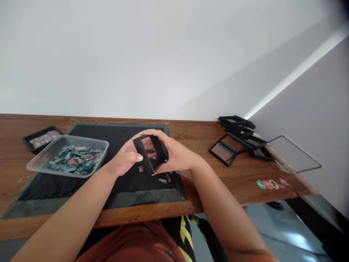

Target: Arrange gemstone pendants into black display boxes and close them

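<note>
A small black box frame with a clear window (149,153) is held up above the dark mat (128,196). My left hand (127,156) is closed on its left side, the thumb on the frame's edge and fingers showing through the window. Around the right and top side curls my right hand (176,154), also gripping it. Below the hands a few small nail-shaped pieces lie on the mat, among them a pale pointed one (163,181), a brownish one (168,178) and a squarish one (141,169).
At the left, a clear plastic tub (105,147) holds many colourful pieces, with a black frame (35,143) behind it. Stacked black frames (237,125), an open frame (223,151) and round stickers (273,184) lie at the right. A wall (163,65) rises behind the table.
</note>
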A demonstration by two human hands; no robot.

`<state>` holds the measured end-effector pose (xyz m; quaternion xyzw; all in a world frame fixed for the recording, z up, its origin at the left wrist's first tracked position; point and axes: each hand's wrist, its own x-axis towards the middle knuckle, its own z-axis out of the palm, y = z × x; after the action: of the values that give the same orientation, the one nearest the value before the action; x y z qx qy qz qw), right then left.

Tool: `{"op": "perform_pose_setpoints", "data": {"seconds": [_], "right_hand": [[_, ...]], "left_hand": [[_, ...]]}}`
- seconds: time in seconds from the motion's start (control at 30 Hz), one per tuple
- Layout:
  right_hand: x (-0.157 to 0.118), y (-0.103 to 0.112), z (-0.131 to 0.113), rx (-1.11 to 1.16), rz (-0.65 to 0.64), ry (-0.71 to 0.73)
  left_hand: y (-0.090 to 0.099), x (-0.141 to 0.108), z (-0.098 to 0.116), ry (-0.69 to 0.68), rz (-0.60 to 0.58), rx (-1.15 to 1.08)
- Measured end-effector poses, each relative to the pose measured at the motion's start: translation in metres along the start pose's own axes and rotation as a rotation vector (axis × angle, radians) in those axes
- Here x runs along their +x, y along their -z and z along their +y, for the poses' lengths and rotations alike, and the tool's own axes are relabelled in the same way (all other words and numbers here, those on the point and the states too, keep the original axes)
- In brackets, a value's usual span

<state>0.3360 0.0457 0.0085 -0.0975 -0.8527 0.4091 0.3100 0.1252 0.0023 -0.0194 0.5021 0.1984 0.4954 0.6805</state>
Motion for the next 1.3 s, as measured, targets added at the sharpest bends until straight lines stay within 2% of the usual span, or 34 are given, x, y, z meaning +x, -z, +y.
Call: {"op": "perform_pose_setpoints", "data": {"seconds": [0.13,0.23,0.33,0.53,0.67,0.9,1.03,1.17,1.3], "right_hand": [[0.001,0.0,0.001,0.036,-0.02,-0.017],[0.0,0.0,0.003,0.064,-0.037,-0.024],[-0.002,-0.001,0.01,0.01,-0.022,-0.029],[-0.003,-0.015,0.019,-0.122,0.103,-0.037],[0.0,-0.022,0.013,-0.106,0.154,-0.08],[0.0,-0.019,0.006,-0.011,0.019,-0.121],[0.004,-0.026,0.007,-0.096,0.077,-0.114],[0.009,-0.03,0.004,-0.217,0.161,-0.07],[0.006,-0.023,0.005,-0.259,0.126,-0.121]], "left_hand": [[0.002,0.0,0.002,0.013,-0.052,0.0],[0.001,0.0,0.002,-0.025,-0.073,0.018],[0.004,0.0,-0.002,-0.079,-0.002,0.134],[0.01,-0.003,-0.005,-0.19,0.138,0.352],[0.01,-0.004,-0.003,-0.282,0.151,0.475],[0.012,0.0,-0.011,-0.246,0.111,0.351],[0.01,0.0,-0.018,-0.27,0.151,0.363],[0.008,0.002,-0.02,-0.372,0.183,0.387],[0.008,0.005,-0.023,-0.393,0.174,0.4]]}}
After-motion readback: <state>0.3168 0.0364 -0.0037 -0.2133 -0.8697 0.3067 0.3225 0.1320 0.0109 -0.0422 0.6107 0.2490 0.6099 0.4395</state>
